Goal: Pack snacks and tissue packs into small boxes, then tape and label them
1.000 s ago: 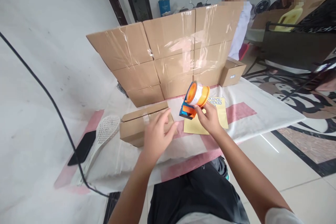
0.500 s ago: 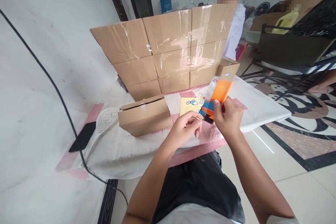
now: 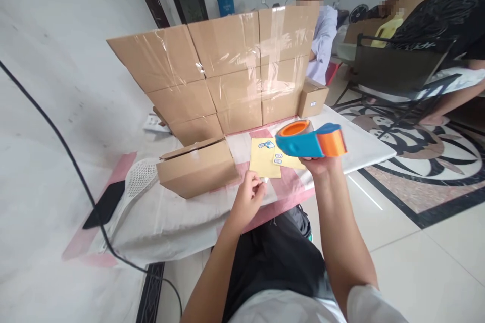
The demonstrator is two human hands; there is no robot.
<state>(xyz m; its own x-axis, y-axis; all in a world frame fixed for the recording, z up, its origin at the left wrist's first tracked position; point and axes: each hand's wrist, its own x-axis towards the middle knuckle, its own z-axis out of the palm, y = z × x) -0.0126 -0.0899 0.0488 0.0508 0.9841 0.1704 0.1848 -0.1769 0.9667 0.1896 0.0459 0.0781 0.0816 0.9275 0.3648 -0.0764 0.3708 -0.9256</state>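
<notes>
My right hand (image 3: 321, 163) grips a blue and orange tape dispenser (image 3: 310, 140) from below and holds it level above the low table's right part. My left hand (image 3: 248, 198) is closed in a pinch, with what looks like the end of a clear tape strip between thumb and fingers, though I cannot be sure. It hovers just in front of a yellow sticker sheet (image 3: 265, 159). A small cardboard box (image 3: 197, 167) with its top flaps loosely shut lies on the cloth, left of my left hand.
A wall of taped cardboard boxes (image 3: 223, 68) stands at the back of the cloth-covered table (image 3: 170, 212), with one small box (image 3: 312, 101) at its right end. A white slotted scoop (image 3: 138, 181) and a black phone (image 3: 104, 204) lie left. A black cable (image 3: 68, 156) crosses. People sit beyond.
My right hand turned the tape dispenser from upright to lying level and lifted it to the right. My left hand left the small box and came back towards me, closing into a pinch.
</notes>
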